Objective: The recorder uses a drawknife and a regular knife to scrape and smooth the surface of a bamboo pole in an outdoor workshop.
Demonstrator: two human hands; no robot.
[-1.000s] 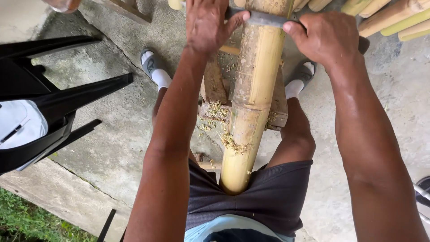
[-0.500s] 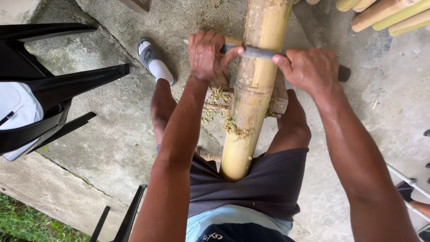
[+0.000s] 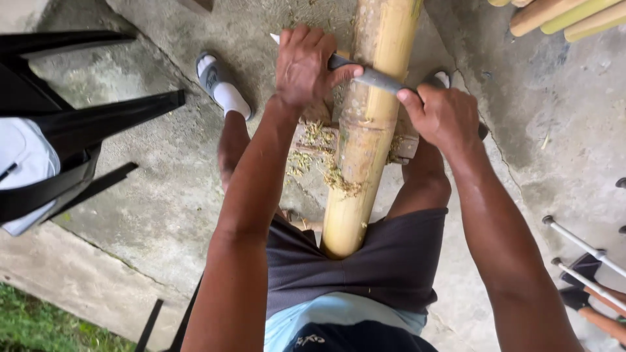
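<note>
Both hands grip a blade [image 3: 373,78] laid across the bamboo [image 3: 365,143]: left hand [image 3: 306,65] on one end, right hand [image 3: 447,117] on the other. The bamboo runs between the knees over a block [image 3: 313,140]. Shavings [image 3: 326,163] lie there; most skin looks unscraped.

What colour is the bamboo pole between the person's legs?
The bamboo pole is pale yellow-tan with some green near the top, seen in the head view.
</note>
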